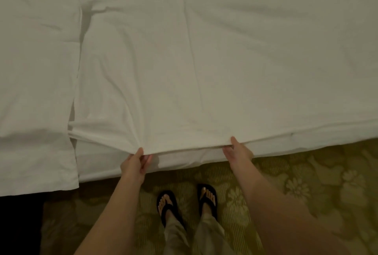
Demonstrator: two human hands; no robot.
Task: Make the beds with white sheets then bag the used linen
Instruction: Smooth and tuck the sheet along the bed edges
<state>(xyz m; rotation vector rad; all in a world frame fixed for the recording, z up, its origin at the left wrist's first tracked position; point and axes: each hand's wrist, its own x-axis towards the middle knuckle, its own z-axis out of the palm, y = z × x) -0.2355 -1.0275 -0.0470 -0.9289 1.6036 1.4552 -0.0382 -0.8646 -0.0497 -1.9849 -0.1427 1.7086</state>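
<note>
White cotton-type sheet (204, 70) lies spread over the bed (122, 169), its near hem at the fingers. The left hand (135, 164) pinches the hem between thumb and fingers (146, 161); the right hand (238, 152) grips it with thumb above and fingers tucked beneath. The fabric appears light, limp and crease-prone: hold it at the hem, hands well apart, and pull evenly. No bag or other container is visible; used linen cannot be identified.
</note>
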